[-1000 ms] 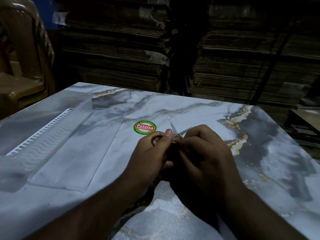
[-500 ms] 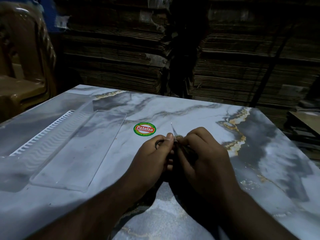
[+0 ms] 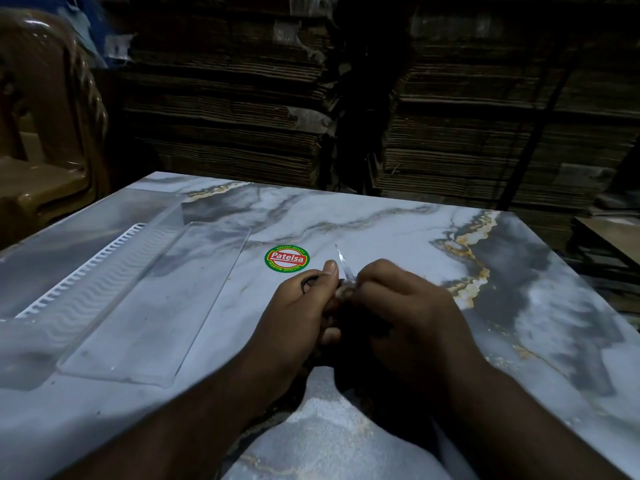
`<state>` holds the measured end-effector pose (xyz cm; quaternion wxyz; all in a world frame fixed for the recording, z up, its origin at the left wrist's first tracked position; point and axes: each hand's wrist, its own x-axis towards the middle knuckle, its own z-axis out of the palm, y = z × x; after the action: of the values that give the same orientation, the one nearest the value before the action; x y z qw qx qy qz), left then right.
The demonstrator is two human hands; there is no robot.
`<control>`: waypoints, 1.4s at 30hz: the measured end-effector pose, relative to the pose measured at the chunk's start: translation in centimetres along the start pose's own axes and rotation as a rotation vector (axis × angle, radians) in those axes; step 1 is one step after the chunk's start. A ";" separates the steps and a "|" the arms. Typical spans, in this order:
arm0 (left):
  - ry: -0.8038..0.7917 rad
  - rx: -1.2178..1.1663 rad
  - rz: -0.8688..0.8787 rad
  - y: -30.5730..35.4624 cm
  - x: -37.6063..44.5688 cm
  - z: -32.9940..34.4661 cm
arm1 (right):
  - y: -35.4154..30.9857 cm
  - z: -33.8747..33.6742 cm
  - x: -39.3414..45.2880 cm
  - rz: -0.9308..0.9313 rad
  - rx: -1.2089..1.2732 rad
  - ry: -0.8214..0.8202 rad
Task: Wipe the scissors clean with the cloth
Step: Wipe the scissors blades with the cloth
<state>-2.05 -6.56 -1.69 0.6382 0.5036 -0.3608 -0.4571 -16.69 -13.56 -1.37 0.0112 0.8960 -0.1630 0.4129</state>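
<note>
Small scissors (image 3: 341, 263) just right of the round sticker (image 3: 287, 258) on the bench (image 3: 398, 233), blades pointing away, handle gripped by the left hand (image 3: 301, 306); right hand (image 3: 405, 306) fingers pinch the cloth (image 3: 344, 292) (barely visible) at the blade base.

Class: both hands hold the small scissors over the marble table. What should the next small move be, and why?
Probably slide the right hand and its cloth up toward the tip. The left hand grips the handle, and the scissors show bare blade beyond the fingers, likely unwiped.
</note>
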 end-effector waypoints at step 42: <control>0.062 -0.065 0.026 0.6 -0.1 0.7 | 0.6 0.0 -0.2 0.259 0.216 0.099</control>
<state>-2.55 -6.64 -0.93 0.6710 0.4917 -0.3321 -0.4445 -17.01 -14.09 -1.56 -0.1306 0.8422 -0.2308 0.4694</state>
